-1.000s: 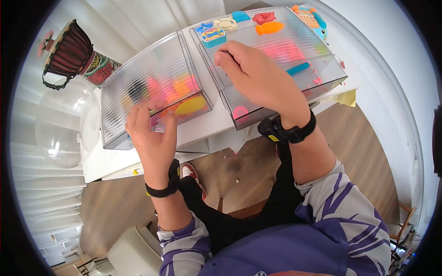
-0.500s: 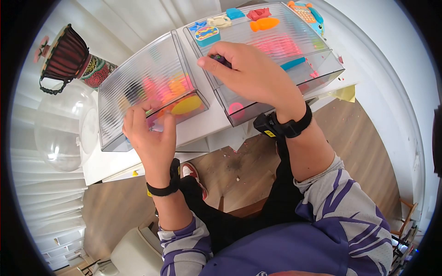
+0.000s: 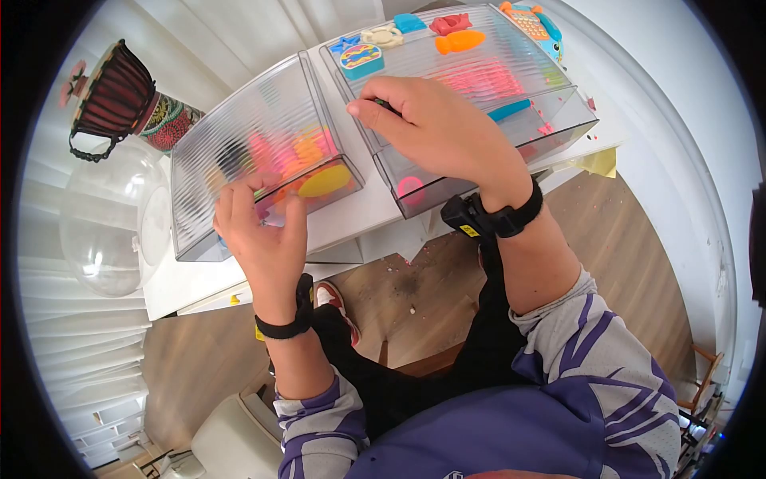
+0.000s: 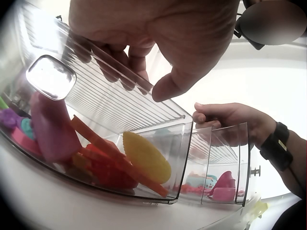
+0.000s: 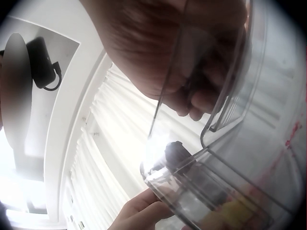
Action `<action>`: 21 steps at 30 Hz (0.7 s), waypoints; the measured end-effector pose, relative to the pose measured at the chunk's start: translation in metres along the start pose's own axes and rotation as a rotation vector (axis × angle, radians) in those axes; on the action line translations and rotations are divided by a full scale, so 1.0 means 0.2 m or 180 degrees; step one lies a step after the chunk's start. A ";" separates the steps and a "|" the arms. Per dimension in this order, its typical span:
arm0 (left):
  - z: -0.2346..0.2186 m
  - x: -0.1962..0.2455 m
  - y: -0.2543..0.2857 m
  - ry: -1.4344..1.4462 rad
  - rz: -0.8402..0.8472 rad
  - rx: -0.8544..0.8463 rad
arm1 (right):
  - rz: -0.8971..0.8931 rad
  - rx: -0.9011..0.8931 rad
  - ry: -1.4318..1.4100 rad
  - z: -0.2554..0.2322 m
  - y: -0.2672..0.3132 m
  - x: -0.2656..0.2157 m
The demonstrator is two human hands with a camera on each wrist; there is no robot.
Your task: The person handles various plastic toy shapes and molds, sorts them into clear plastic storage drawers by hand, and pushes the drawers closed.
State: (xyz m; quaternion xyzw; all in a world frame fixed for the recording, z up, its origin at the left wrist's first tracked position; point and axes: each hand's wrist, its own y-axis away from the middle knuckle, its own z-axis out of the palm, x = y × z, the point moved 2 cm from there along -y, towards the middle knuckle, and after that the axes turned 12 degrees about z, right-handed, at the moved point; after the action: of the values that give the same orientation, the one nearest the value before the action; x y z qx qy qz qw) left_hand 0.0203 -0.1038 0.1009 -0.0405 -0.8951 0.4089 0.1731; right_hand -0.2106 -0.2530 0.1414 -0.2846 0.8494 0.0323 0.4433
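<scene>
My left hand point(image 3: 259, 231) rests at the front edge of the left clear box point(image 3: 239, 128), fingers loosely bent over the ribbed lid and thumb at its rim. Through that box's front show a yellow oval piece point(image 4: 146, 158), an orange stick point(image 4: 115, 155) and a pink piece point(image 4: 55, 127). Above the ribbed lid of the right clear box point(image 3: 435, 180), my right hand point(image 3: 447, 128) has its fingers curled round a small dark object point(image 3: 384, 104), mostly hidden by thumb and fingers. A pink round piece point(image 3: 411, 189) lies inside this box, near its front left corner.
On the right lid sit a teal patterned container point(image 3: 361, 61), an orange carrot-shaped piece point(image 3: 460, 41) and a red toy point(image 3: 451, 23). A toy phone point(image 3: 535, 32) stands behind its right corner. Left of the boxes are a drum point(image 3: 120, 100) and a transparent dome point(image 3: 104, 231).
My right hand has shifted slightly left, and the dark object showed more clearly half a second ago. The left hand stays at its box, and the camera view has shifted a little.
</scene>
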 end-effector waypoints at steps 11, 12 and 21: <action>0.00 0.00 0.00 0.0078 0.0006 -0.0022 | 0.0757 -0.0478 -0.0621 -0.06 0.04 -0.08; -0.01 0.00 0.00 0.0075 0.0005 -0.0020 | 0.0754 -0.0480 -0.0622 -0.06 0.04 -0.06; -0.01 -0.01 0.00 0.0077 -0.0027 -0.0047 | -0.0112 -0.0377 -0.0139 -0.10 0.08 -0.01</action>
State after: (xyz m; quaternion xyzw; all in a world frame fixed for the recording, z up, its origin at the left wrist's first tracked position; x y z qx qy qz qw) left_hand 0.0228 -0.1027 0.1005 -0.0429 -0.8961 0.4011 0.1853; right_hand -0.2324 -0.2454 0.1522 -0.3244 0.8310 0.0809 0.4446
